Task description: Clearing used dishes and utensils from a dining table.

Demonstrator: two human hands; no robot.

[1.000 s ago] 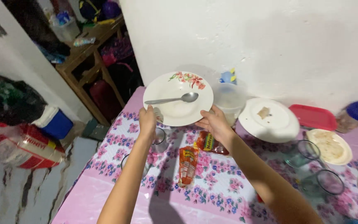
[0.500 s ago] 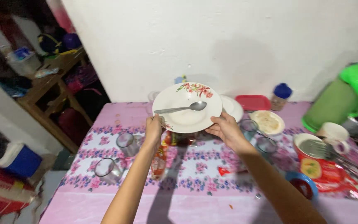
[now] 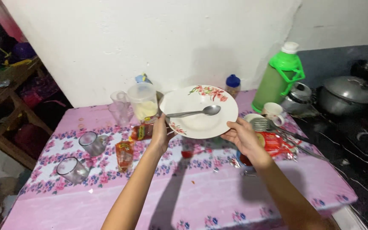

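Both arms out; left hand (image 3: 162, 133) & right hand (image 3: 242, 135) grip plate (image 3: 192, 123) rim, w/ spoon (image 3: 194, 113).

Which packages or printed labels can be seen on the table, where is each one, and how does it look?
Orange sachet: flat pouch on the pink cloth, below the left hand, printed label.
Red sachet: lying flat in front of the clear pitcher, red and yellow.
Red packet: crumpled, beside the right hand, under metal utensils.
No signs or screens.
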